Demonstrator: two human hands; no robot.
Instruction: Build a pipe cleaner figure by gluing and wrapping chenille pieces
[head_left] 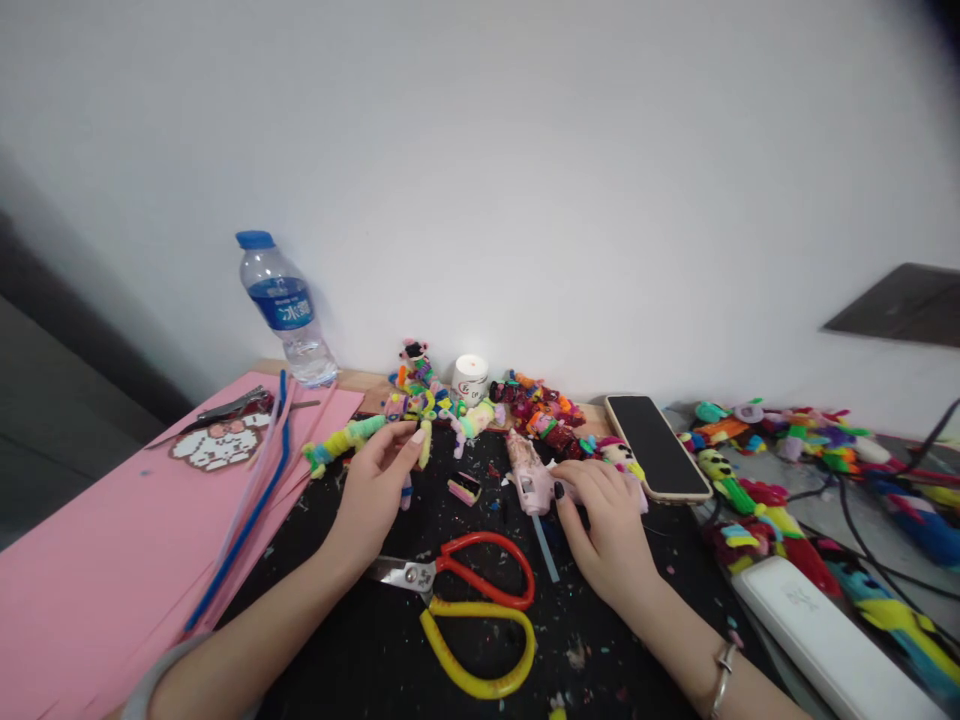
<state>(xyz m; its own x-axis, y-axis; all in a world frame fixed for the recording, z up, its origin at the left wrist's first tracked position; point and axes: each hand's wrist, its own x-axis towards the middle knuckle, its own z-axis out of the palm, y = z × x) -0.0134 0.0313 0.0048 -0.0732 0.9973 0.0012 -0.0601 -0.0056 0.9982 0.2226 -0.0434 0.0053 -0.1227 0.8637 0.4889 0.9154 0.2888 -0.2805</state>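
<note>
My left hand (381, 482) is closed in a pinch on a small yellow pipe-cleaner piece (425, 443); a bit of blue and lilac shows below the fingers. My right hand (604, 515) lies over the handle of a pale pink glue gun (531, 490), fingers curled around it. The gun rests on its side on the black mat, nozzle pointing away, with a translucent glue stick (546, 550) sticking out behind. Between the hands lies a small pink, yellow and black piece (465, 488). Scissors (480, 600) with red and yellow handles lie partly open nearer me.
Pink sheets (90, 560) and loose pipe cleaners (247, 530) are at left, with a water bottle (289, 315) against the wall. Pipe-cleaner figures (540, 410) and a white roll (470, 378) line the back. A phone (656, 447) and a white device (832, 640) are at right.
</note>
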